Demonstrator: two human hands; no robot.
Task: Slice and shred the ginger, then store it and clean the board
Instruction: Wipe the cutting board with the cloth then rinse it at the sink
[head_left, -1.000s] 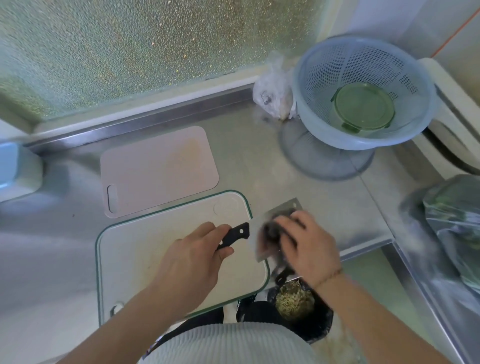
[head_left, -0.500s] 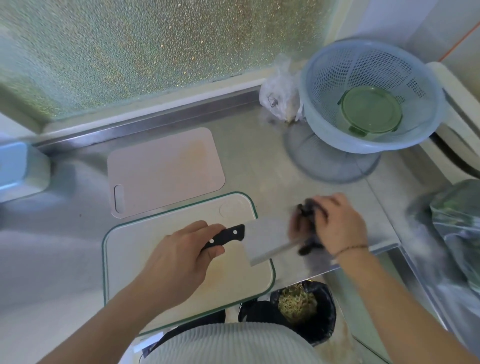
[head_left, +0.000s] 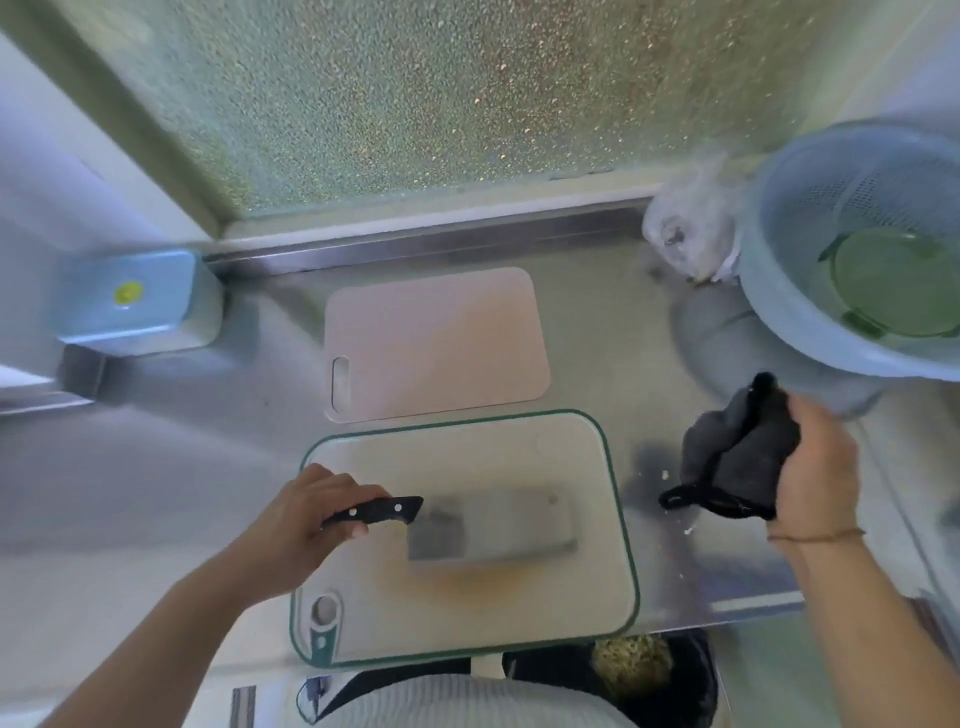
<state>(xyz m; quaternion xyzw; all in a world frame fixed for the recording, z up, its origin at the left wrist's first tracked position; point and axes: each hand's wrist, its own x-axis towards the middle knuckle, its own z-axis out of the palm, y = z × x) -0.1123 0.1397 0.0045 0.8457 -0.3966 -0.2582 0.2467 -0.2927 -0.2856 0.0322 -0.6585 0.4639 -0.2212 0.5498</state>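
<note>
Gripping black handle of cleaver (head_left: 467, 525), left hand (head_left: 306, 525) is closing fingers around it; blade is lying flat over green-rimmed cutting board (head_left: 519, 613), lower centre of frame. Right hand (head_left: 815, 478) is clenching dark cloth (head_left: 737, 457) at right of frame, over steel counter (head_left: 649, 364) beside board. Yellowish stain is showing on board below blade. Pink board (head_left: 436, 338) is lying just behind. Blue colander (head_left: 810, 291) is sitting upper right. Ginger: cannot tell location.

- A pink board (head_left: 436, 343) lies flat on the steel counter (head_left: 156, 467).
- A blue colander (head_left: 852, 249) holds a green lid (head_left: 893, 286).
- A black bin (head_left: 649, 675) stands below the counter's edge.
</note>
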